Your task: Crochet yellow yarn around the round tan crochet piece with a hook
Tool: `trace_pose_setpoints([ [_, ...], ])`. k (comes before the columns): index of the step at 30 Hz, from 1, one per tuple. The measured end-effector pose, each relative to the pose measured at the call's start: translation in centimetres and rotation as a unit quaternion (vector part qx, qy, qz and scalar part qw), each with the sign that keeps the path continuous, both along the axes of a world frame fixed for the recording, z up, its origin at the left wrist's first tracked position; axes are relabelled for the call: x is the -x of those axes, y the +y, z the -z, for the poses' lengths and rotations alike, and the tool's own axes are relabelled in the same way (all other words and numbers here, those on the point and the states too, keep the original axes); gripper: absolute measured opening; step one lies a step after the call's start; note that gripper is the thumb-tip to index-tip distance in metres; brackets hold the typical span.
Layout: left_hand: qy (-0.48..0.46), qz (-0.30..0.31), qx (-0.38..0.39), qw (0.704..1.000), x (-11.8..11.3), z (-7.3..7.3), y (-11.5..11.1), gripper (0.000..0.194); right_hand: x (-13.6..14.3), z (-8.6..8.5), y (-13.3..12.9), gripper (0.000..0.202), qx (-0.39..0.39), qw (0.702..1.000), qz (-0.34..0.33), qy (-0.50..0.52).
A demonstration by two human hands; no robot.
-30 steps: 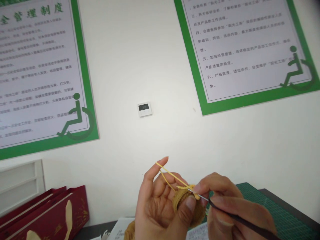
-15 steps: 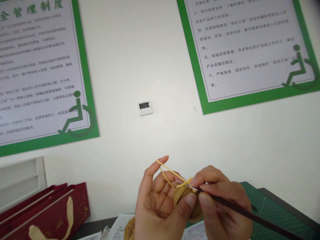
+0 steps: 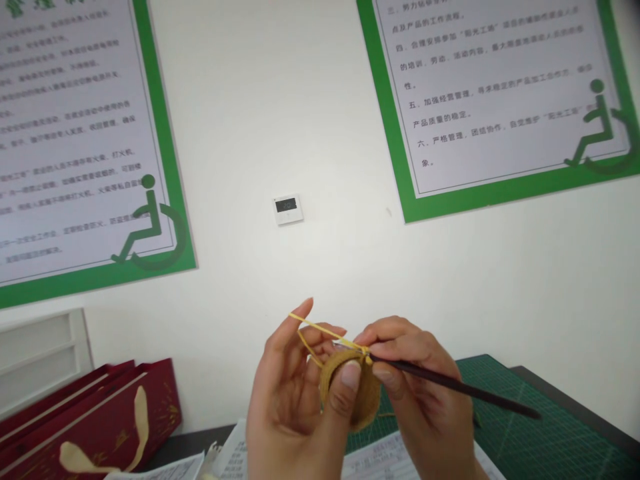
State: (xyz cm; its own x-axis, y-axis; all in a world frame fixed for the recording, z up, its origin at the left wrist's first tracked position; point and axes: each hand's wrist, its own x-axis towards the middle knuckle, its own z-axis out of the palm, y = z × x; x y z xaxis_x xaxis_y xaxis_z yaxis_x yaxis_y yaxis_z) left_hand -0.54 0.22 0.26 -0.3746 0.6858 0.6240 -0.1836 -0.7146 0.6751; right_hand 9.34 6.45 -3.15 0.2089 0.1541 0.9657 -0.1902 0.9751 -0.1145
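A small round mustard-brown crochet piece [image 3: 367, 397] is pinched between the thumb and fingers of my left hand [image 3: 295, 393]. Yellow yarn [image 3: 325, 329] runs from the raised left index finger down to the edge of the piece. In my right hand [image 3: 425, 373], thumb and fingers close around a crochet hook [image 3: 460, 385] with a dark handle that points down to the right. The metal tip of the hook is at the top edge of the piece, partly hidden by yarn and fingers.
A green cutting mat [image 3: 515, 413] lies on the dark table at right, with printed papers [image 3: 380, 460] below my hands. Dark red gift bags [image 3: 120, 420] with cream handles stand at left. On the white wall behind hang a thermostat [image 3: 288, 210] and two green-framed posters [image 3: 400, 180].
Both hands have shifted left and slightly up in view with the crochet piece. The hook now lies flatter, its far end in view. The brown yarn ball at the lower left is now out of sight.
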Motion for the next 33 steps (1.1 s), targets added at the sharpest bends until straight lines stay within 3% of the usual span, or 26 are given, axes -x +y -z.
trace_pose_setpoints([
  [4,0.0,-0.059,-0.006,0.998,-0.2,0.0,-0.1,0.053,-0.5,-0.1,0.1,0.029,-0.007,0.999,0.005,-0.043],
  [14,0.053,-0.099,-0.034,0.993,1.5,0.3,0.8,0.052,-1.2,-1.3,-0.8,0.009,-0.059,0.986,0.099,-0.116],
  [17,0.058,-0.139,-0.043,0.988,1.6,0.4,0.8,0.049,-1.3,-1.3,-0.8,0.008,-0.056,0.983,0.116,-0.128],
  [27,0.137,-0.21,-0.079,0.965,1.2,0.9,0.8,0.052,-1.2,-0.6,-0.6,0.033,-0.075,0.977,0.173,-0.096],
  [33,0.084,-0.136,-0.029,0.987,0.6,0.5,0.7,0.051,-1.2,-1.4,-0.5,0.031,-0.09,0.982,0.143,-0.082],
])
